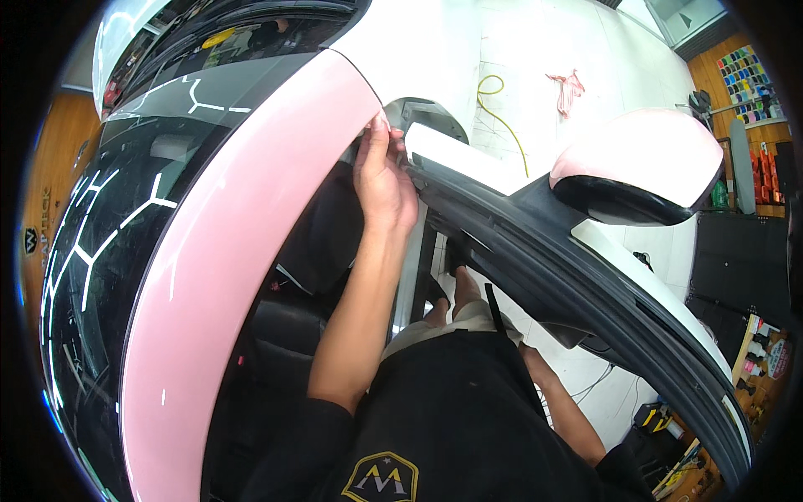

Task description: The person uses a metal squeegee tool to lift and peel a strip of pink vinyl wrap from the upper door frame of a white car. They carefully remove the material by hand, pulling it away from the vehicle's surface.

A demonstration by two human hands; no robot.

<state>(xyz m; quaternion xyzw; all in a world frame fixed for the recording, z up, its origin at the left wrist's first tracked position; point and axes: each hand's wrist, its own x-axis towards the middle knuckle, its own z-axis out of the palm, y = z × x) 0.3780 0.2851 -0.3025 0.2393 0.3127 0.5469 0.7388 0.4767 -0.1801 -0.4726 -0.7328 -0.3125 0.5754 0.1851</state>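
Observation:
A curved pink strip of film [251, 184] covers the car's roof pillar, running from the lower left to a point beside the white front fender. My left hand [386, 188] is raised to that front end, its thumb and fingers closed at the film's edge by the door gap. What lies between the fingertips is mostly hidden. My right forearm [573, 418] hangs by my side on the right; its hand is hidden behind my black shirt and the door, so its fingers do not show.
The open car door [535, 251] stands to my right, its mirror [640, 163] with a pink cover. The dark windshield [109, 243] lies left of the pillar. On the white floor are a yellow hose [506, 125] and crumpled pink film [567, 90]. Tools [657, 418] sit at the lower right.

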